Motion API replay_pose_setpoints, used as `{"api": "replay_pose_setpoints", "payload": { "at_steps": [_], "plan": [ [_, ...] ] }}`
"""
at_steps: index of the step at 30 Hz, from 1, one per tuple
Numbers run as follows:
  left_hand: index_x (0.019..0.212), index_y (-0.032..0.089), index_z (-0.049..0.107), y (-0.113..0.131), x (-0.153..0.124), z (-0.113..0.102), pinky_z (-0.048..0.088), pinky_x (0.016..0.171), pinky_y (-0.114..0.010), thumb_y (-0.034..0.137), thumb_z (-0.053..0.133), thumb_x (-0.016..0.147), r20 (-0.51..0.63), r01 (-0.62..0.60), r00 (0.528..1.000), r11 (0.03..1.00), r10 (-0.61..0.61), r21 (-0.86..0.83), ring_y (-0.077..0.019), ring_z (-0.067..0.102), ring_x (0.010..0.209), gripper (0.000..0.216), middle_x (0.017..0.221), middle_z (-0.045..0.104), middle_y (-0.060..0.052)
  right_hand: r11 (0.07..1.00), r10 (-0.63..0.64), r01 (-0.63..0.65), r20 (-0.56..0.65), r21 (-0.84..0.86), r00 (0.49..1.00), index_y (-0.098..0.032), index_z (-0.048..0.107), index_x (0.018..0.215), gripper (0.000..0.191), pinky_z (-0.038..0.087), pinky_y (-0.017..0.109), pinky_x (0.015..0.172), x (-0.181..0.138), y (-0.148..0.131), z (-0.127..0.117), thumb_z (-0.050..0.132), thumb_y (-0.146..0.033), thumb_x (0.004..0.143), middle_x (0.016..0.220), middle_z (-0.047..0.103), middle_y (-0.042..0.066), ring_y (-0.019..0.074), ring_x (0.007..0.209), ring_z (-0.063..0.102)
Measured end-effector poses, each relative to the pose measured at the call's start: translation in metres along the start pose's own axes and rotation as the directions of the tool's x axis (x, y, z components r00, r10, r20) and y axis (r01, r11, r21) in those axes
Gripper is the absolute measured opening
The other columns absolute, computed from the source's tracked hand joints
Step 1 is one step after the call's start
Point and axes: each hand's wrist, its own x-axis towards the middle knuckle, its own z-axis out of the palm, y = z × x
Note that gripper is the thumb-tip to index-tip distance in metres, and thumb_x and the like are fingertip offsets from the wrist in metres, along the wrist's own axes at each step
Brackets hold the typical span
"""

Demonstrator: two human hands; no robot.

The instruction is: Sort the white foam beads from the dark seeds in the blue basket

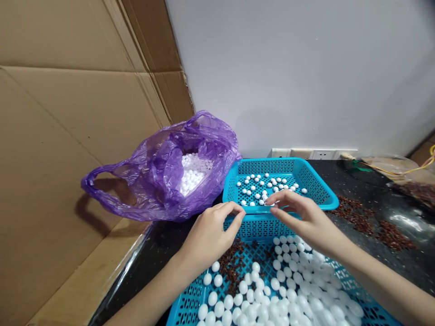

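Note:
My left hand is over the left side of the near blue basket, with thumb and forefinger tips pinched together; anything between them is too small to make out. My right hand hangs over the front rim of the far blue basket. Its thumb and fingers are apart, and white balls show just behind the fingertips. Small white balls lie scattered in the far basket. The near basket holds a heap of larger white balls and dark reddish-brown bits.
An open purple plastic bag of small white balls stands left of the far basket. Cardboard rises at left, a pale wall behind. More brown bits lie on the black tabletop near wall sockets.

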Motion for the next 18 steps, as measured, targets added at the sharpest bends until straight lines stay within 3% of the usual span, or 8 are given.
{"api": "replay_pose_setpoints", "payload": {
  "at_steps": [4,8,13,18],
  "plan": [
    [0.087,0.023,0.064,0.0,0.001,-0.004,0.048,0.079,-0.029,0.027,0.049,0.088,0.037,0.028,0.999,0.998,-0.026,-0.052,-0.0166,0.064,0.087,0.015,0.091,0.069,0.001,0.949,-0.074,0.116,0.151,-0.292,0.986,-0.019,0.061,0.097,0.016,0.047,0.037,0.077,-0.005,-0.007,0.002,0.054,-0.016,0.084,0.094,0.063,0.006,0.021,0.089,0.058],
    [0.084,0.02,0.064,-0.004,0.003,-0.006,0.051,0.07,-0.027,0.03,0.048,0.088,0.109,0.057,0.993,0.984,-0.039,-0.167,-0.0157,0.066,0.076,0.019,0.081,0.07,-0.001,0.841,-0.065,0.185,0.244,-0.509,0.967,-0.017,0.064,0.098,0.02,0.046,0.041,0.077,-0.009,-0.009,0.001,0.055,-0.011,0.081,0.096,0.064,0.008,0.0258,0.092,0.057],
    [0.083,0.018,0.064,-0.007,0.006,-0.005,0.051,0.057,-0.024,0.032,0.049,0.088,0.263,0.133,0.963,0.95,-0.057,-0.282,-0.0136,0.065,0.063,0.021,0.073,0.07,-0.002,0.811,0.02,0.204,0.375,-0.548,0.927,-0.018,0.065,0.091,0.025,0.045,0.033,0.065,-0.017,-0.014,-0.005,0.054,-0.003,0.075,0.089,0.065,0.006,0.0215,0.078,0.062],
    [0.08,0.016,0.063,-0.011,0.011,-0.005,0.052,0.059,-0.024,0.029,0.049,0.088,0.203,0.134,0.976,0.951,-0.078,-0.279,-0.0131,0.064,0.06,0.021,0.071,0.069,-0.003,0.795,0.105,0.199,0.452,-0.574,0.886,-0.018,0.058,0.077,0.023,0.036,0.027,0.054,-0.022,-0.03,-0.015,0.05,0.002,0.07,0.079,0.063,0.002,0.0166,0.067,0.061]
  ]
}}
